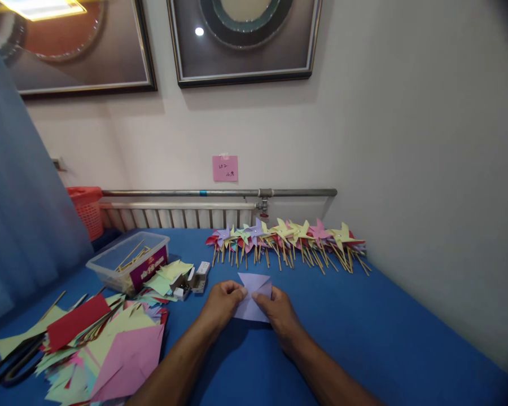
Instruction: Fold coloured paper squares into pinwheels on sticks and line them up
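Between my two hands is a lavender square of paper (pixel 254 310), with cuts running in from its corners. My left hand (pixel 223 301) pinches its left side, thumb on top. On the right side, my right hand (pixel 277 313) grips it with the thumb pressed near the middle and the fingers behind. The fingertips under the sheet are hidden. Just left of my left hand stand small open boxes (pixel 200 276) with tiny metal pieces in them. Beyond my hands, a row of finished paper pinwheels (pixel 298 232) on wooden sticks lies along the table's back.
Coloured paper sheets (pixel 129 355) are heaped at the left, with black-handled scissors (pixel 19 361) beside them. Behind the heap sits a clear plastic tub (pixel 105 270) of sticks. A red basket (pixel 88 211), a blue curtain (pixel 21 186) and a radiator (pixel 178 214) border the blue table (pixel 364 338).
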The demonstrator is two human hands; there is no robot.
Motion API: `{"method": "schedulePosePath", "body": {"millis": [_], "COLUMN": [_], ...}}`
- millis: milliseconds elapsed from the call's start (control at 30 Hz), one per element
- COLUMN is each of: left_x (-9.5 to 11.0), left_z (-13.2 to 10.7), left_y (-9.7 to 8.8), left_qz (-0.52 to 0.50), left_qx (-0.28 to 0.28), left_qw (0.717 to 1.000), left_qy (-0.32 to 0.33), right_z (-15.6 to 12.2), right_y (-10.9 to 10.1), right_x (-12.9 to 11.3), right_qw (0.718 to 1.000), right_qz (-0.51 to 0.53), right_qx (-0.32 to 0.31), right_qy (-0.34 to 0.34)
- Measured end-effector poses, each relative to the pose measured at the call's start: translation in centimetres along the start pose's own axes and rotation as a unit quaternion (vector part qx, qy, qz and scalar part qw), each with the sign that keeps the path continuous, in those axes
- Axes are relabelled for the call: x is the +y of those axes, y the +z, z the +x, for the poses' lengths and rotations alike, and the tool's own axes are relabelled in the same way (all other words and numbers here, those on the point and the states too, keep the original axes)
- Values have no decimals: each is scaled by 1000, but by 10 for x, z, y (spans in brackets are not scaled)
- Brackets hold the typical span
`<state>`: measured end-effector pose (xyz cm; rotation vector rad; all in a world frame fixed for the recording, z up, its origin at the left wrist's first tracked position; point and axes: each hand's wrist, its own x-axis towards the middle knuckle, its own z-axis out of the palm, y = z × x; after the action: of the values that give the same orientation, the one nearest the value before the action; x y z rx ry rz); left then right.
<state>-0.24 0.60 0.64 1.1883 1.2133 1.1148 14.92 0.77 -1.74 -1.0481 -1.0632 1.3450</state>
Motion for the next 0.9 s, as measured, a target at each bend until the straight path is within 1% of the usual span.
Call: {"method": "schedulePosePath", "body": {"millis": [133,200,300,400,467,567,633,733,833,900], "left_x": [2,3,7,8,7,0,-4,-5,-2,1], "left_z": [-2,-4,-5,-6,-5,-3,-3,-6,-13,-18], "left_y": [1,0,-3,-7,-8,-5,-1,5,10,13], "left_qz": [-14,-12,11,42,77,112,109,107,130,162], "left_qx": [-9,-5,20,35,51,70,63,34,9,-10], "left_qw": [1000,1000,996,988,984,982,984,985,977,964], "left_qy": [7,19,84,144,152,134,125,134,169,213], "right_z": [1,1,2,4,4,5,6,7,7,6], "right_y": [0,0,0,-3,-5,-8,-9,-8,-8,-8], "right_x": [2,3,4,1,-2,-7,-7,-6,-4,-4], "right_qw": [1000,1000,999,994,987,978,976,976,975,974], "right_qz": [7,10,32,95,142,180,188,189,188,187], "right_qx": [1,6,20,44,68,96,99,102,113,117], "right_qy": [-8,-7,7,19,24,33,38,35,33,41]}}
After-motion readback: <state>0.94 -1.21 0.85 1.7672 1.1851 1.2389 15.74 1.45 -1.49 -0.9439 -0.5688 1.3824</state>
